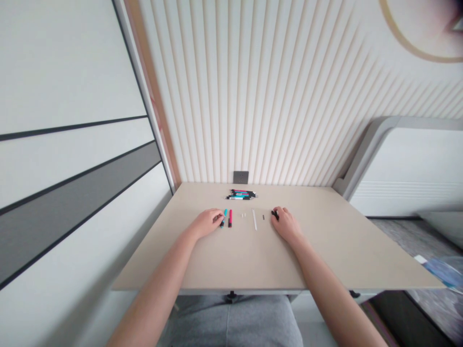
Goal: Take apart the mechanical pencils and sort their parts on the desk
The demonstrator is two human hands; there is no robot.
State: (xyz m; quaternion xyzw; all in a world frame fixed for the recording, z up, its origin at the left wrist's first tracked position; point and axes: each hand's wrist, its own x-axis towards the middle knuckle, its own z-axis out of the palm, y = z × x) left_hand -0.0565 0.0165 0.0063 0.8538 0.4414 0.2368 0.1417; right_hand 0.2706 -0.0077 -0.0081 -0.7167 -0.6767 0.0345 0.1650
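**Both hands low over the surface, pen parts laid out between them**

Through the head camera I see the left hand (208, 222) resting on the surface (246, 265), its fingers curled inward and the gap at the fingertips narrow. I cannot tell whether it grips anything. Just beside those fingertips lies a teal tube (225, 212), slightly slanted, with a dark piece (222, 224) at its near end.

My right hand (287, 225) is also down low, fingers bent over small black parts (275, 214) at its thumb side. From here I cannot make out whether the hand is closed on them or only touching.

Moving inward from the left hand, I find a pinkish-red tube (230, 213) standing lengthwise in my view, with a black piece (230, 224) at its near end. Next come small white bits (243, 215), then two thin white sticks (254, 219) side by side, and a tiny dark piece (263, 217) near the right hand.

Beyond this row, toward the wall, a pile of pens (241, 194) lies sideways in black, teal, red and white. Behind it, a dark square plate (240, 177) sits on the ribbed wall (246, 96).
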